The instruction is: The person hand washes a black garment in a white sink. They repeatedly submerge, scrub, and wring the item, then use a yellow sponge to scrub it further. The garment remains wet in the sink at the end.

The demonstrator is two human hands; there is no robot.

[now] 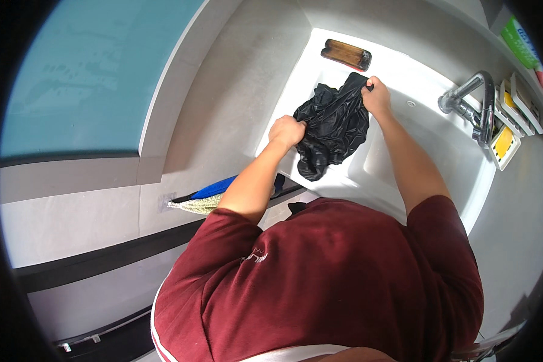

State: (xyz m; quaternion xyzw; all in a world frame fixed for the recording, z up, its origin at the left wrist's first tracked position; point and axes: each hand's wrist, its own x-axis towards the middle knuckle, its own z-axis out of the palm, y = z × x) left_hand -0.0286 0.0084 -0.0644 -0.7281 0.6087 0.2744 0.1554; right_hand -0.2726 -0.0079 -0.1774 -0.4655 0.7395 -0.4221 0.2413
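A crumpled black garment (335, 126), shiny and dark, is stretched between both hands over the left part of a white sink (452, 167). My left hand (288, 131) grips its left edge, fingers curled. At the upper right corner of the cloth, my right hand (376, 97) pinches the fabric between thumb and fingers. The lower part of the garment hangs in loose folds near the front rim. Just beyond it, a brown wooden brush (346, 54) lies on the sink's back ledge.
A chrome faucet (473, 102) rises at the sink's back right. Beside it stand several white soap holders (505, 147) with yellow pieces. A green package (520, 43) sits on a shelf. Blue and patterned cloths (203, 199) hang on the left wall, below a window ledge.
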